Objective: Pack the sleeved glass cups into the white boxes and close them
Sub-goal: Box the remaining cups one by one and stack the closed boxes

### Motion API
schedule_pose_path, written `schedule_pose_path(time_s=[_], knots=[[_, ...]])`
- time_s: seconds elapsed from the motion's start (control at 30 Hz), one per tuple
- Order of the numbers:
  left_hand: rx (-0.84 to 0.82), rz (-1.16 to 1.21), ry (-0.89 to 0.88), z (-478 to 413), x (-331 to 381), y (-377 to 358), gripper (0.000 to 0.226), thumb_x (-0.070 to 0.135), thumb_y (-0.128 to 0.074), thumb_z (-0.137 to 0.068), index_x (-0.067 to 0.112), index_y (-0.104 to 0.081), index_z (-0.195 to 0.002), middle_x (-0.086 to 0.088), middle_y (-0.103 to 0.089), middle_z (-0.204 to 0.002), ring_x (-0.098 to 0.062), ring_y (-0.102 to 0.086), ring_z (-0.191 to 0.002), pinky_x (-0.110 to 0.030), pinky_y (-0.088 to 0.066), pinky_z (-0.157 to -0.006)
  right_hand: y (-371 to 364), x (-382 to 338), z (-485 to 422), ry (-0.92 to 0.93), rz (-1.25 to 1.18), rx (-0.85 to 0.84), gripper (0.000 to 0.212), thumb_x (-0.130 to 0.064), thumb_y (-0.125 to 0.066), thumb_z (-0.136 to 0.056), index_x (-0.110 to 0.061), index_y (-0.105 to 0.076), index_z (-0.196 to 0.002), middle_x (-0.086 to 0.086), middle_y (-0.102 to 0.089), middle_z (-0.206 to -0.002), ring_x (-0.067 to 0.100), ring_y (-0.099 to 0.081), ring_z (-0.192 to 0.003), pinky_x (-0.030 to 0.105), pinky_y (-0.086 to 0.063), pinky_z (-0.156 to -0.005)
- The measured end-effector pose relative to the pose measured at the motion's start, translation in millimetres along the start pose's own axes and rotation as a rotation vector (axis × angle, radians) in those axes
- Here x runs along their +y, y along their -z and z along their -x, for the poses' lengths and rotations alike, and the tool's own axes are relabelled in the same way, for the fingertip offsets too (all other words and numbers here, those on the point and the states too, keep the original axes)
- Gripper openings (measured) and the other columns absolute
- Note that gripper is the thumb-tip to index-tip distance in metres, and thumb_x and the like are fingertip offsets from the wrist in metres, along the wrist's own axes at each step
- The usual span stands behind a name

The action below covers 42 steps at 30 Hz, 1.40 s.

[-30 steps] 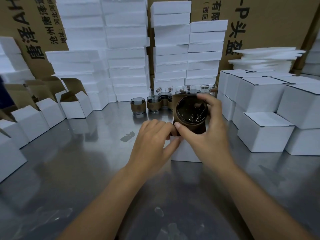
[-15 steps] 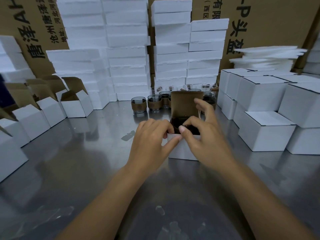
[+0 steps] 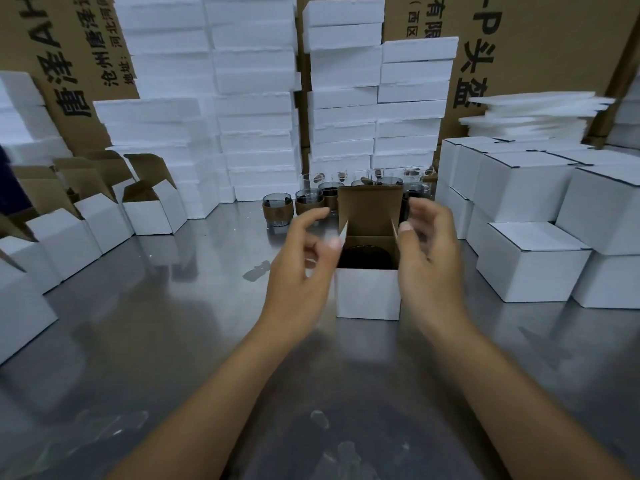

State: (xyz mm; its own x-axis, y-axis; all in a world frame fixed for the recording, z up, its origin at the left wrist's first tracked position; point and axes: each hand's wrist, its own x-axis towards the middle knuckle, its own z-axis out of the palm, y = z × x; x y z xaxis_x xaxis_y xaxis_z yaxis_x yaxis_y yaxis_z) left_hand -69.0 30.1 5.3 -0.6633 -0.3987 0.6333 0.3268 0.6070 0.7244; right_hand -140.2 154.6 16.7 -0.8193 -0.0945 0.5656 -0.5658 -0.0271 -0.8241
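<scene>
Flanking open white box at centre of steel table, we are holding left hand and right hand loosely spread, gripping nothing, thumbs beside side flaps. Sleeved cup sitting inside box. Raised lid partly hiding more cups; closed boxes crowding right.

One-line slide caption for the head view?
Head view: cup inside open white box, left hand and right hand at its side flaps.

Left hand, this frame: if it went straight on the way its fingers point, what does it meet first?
Most likely the left side flap of the open white box: the left hand points rightward at it from close by. Blur hides whether they touch.
</scene>
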Motion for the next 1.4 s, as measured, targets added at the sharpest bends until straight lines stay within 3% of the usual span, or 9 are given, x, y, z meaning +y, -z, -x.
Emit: schedule_pose_path(time_s=[0.13,0.27,0.43,0.63,0.73,1.0,1.17,1.27,1.4], knots=[[-0.060,0.145,0.327,-5.2,-5.3,-4.9,0.033,0.039,-0.046,-0.095,0.049,-0.038,-0.126,0.006,-0.056,-0.096,-0.006,-0.057,-0.093,-0.018,-0.045,-0.077,0.6,6.5,-6.1,-0.383,-0.163,-0.069,0.039,-0.019,-0.061,-0.090,-0.023,-0.047,-0.126,-0.007,-0.053,-0.117,0.002,-0.053,-0.100,0.009,-0.038,-0.074],[-0.188,0.225,0.486,-7.1,-8.7,-5.4,0.043,0.043,-0.050,-0.093,0.047,-0.037,-0.133,0.006,-0.060,-0.113,-0.009,-0.054,-0.110,-0.023,-0.044,-0.081,-1.4,9.4,-6.4,-0.440,-0.173,-0.167,0.047,-0.013,-0.060,-0.090,-0.022,-0.045,-0.133,-0.017,-0.058,-0.100,0.006,-0.057,-0.099,0.013,-0.041,-0.071],[-0.217,0.280,0.506,-8.0,-10.7,-4.1,0.047,0.031,-0.058,-0.090,0.043,-0.044,-0.133,0.005,-0.064,-0.115,-0.010,-0.057,-0.110,-0.031,-0.043,-0.097,-0.8,8.0,-5.1,-0.428,-0.171,-0.202,0.049,-0.005,-0.059,-0.088,-0.027,-0.046,-0.131,-0.017,-0.064,-0.096,0.001,-0.060,-0.091,0.012,-0.046,-0.063],[-0.225,0.299,0.445,-8.6,-9.6,-3.4,0.045,0.020,-0.055,-0.089,0.053,-0.049,-0.120,0.006,-0.065,-0.111,-0.007,-0.059,-0.106,-0.023,-0.045,-0.084,-0.4,9.1,-5.5,-0.390,-0.185,-0.228,0.047,-0.003,-0.060,-0.087,-0.045,-0.050,-0.107,-0.010,-0.066,-0.097,0.009,-0.062,-0.095,0.026,-0.050,-0.075],[-0.189,0.282,0.425,-8.1,-9.1,-3.6,0.038,0.022,-0.059,-0.089,0.057,-0.053,-0.102,0.010,-0.059,-0.113,-0.006,-0.055,-0.109,-0.021,-0.042,-0.081,-1.9,10.6,-6.0,-0.395,-0.237,-0.208,0.037,0.001,-0.059,-0.086,-0.036,-0.056,-0.092,-0.008,-0.067,-0.089,0.018,-0.065,-0.092,0.035,-0.052,-0.080],[-0.168,0.273,0.402,-8.7,-14.2,-2.5,0.021,0.029,-0.050,-0.095,0.042,-0.063,-0.085,0.016,-0.064,-0.103,0.005,-0.057,-0.097,-0.023,-0.042,-0.087,-0.3,5.6,-8.5,-0.583,-0.383,-0.148,0.026,-0.014,-0.049,-0.089,-0.023,-0.066,-0.072,-0.002,-0.067,-0.085,0.009,-0.060,-0.073,0.021,-0.044,-0.055],[-0.152,0.302,0.317,-6.4,-11.8,-2.8,0.042,0.067,-0.034,-0.082,0.037,-0.061,-0.094,0.023,-0.062,-0.101,0.004,-0.055,-0.106,-0.019,-0.040,-0.092,-1.7,4.4,1.0,-0.283,-0.159,-0.266,0.041,-0.064,-0.048,-0.078,-0.027,-0.062,-0.085,-0.013,-0.063,-0.086,-0.011,-0.055,-0.070,0.005,-0.040,-0.057],[-0.168,0.291,0.224,-2.1,-11.6,-2.0,0.049,0.070,-0.053,-0.069,0.031,-0.057,-0.099,0.019,-0.062,-0.100,0.007,-0.058,-0.095,-0.011,-0.045,-0.080,-2.9,7.2,6.8,-0.083,0.035,-0.328,0.051,-0.068,-0.048,-0.065,-0.028,-0.058,-0.095,-0.010,-0.057,-0.103,-0.012,-0.051,-0.083,0.002,-0.037,-0.063],[-0.178,0.267,0.213,-1.8,-15.7,0.6,0.044,0.060,-0.062,-0.066,0.032,-0.057,-0.099,0.008,-0.062,-0.110,-0.005,-0.057,-0.109,-0.022,-0.048,-0.089,-0.6,9.8,5.0,-0.019,0.099,-0.350,0.045,-0.067,-0.049,-0.066,-0.033,-0.054,-0.095,-0.011,-0.052,-0.105,-0.007,-0.050,-0.085,0.005,-0.038,-0.063]])
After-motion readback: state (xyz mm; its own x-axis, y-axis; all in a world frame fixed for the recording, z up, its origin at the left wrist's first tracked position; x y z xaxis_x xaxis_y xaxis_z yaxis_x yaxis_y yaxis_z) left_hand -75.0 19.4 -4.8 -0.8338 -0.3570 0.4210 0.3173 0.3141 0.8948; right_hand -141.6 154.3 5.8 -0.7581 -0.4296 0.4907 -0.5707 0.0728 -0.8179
